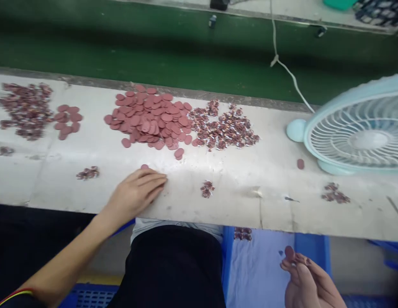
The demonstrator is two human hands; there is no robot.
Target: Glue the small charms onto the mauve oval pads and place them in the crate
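My left hand (137,190) lies on the table with its fingers stretched out together, palm down. A reddish-brown oval disc (144,167) peeks out just past its knuckles; what is under the palm is hidden. Over a blue tray (228,265) below the table edge, my right hand (309,278) pinches another reddish-brown oval disc (289,253) between thumb and fingers. Small dark brown bits show at those fingertips, too blurred to name. Beyond my left hand spreads a large heap of the oval discs (150,115), beside a pile of small shiny brown pieces (229,126).
A light-blue fan (359,128) stands at the right, its white cord (291,77) running back. More brown pieces (25,109) and a small disc group (68,119) are at the left. Small brown clusters (207,188) dot the front. Rows of pieces (243,234) lie in the tray.
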